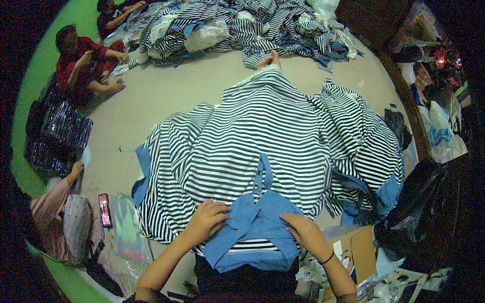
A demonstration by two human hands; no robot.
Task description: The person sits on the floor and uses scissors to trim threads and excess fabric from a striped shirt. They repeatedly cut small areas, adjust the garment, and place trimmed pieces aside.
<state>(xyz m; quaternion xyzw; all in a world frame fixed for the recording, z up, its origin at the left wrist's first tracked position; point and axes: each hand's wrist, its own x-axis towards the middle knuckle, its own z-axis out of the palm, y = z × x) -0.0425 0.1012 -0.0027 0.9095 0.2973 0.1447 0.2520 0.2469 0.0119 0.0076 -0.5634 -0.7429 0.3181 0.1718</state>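
Observation:
A black-and-white striped shirt (252,126) lies spread over my outstretched legs, with a bare foot showing past its far end. Its blue collar (262,209) is nearest to me, and a blue buttoned placket (261,174) runs away from it. My left hand (207,220) rests on the collar's left side, fingers stretched out and slightly apart. At the collar's right edge, my right hand (305,233) touches the cloth with extended fingers; its thumb is hidden. Both sleeves fan out sideways, the left one ending in a blue cuff (142,174).
A large heap of striped garments (262,30) fills the far side. People sit along the left, near dark wrapped bundles (60,131). A phone (105,210) and clear plastic bags (129,222) lie left of me. Cardboard (361,252) and plastic scraps lie at right.

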